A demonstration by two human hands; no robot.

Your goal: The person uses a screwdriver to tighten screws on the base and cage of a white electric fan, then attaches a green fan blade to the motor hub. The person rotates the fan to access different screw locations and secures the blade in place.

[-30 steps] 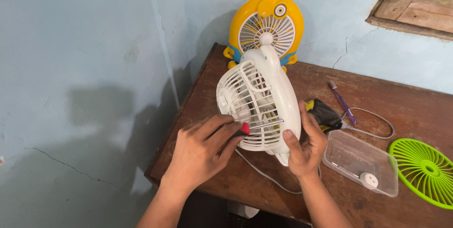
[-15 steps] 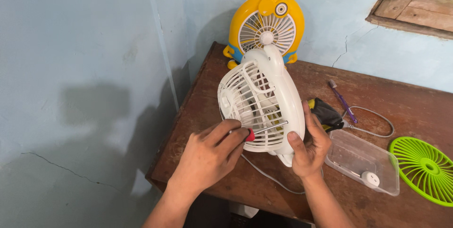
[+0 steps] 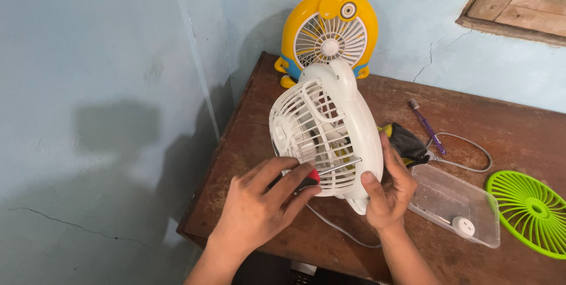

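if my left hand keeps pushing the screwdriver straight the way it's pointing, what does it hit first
Probably the white fan itself. The left hand aims the screwdriver rightward through the grille bars, so the tip would likely meet the fan's inner parts or housing, which the right hand steadies. Depth inside the grille is unclear.

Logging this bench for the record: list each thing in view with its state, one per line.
white fan: tilted, grille on, steadied by right hand.
screwdriver: in left hand, shaft through the grille.
yellow fan: upright at wall.
clear container: open, lidless.
green grille: detached, lying flat.
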